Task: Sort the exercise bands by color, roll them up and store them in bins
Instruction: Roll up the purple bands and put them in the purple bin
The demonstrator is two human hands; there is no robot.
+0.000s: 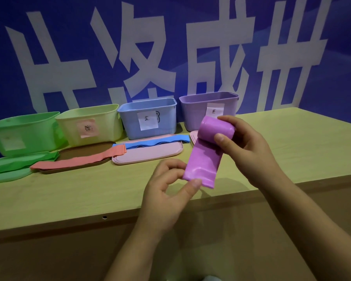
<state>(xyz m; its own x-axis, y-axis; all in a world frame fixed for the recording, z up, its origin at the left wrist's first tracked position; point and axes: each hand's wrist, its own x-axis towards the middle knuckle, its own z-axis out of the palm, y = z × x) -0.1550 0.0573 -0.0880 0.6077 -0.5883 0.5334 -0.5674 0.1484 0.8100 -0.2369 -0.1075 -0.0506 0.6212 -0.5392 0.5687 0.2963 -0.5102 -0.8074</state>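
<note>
A purple exercise band [206, 157] is partly rolled and held above the table's front edge. My right hand [243, 147] grips the rolled end at the top. My left hand [170, 191] pinches the loose lower end between thumb and fingers. Four bins stand in a row at the back: green [22, 132], yellow [89, 123], blue [148, 120] and purple [197, 112]. A green band [18, 165], a salmon-pink band [79, 160] and a blue band [152, 143] lie flat on lids in front of the bins.
The bands lie on a green lid [6, 177], a brown lid [85, 151] and a pink lid [150, 156]. Another pink lid [194, 136] shows behind the purple band. The wooden table [69, 195] ends at a front edge near me; a blue banner wall stands behind.
</note>
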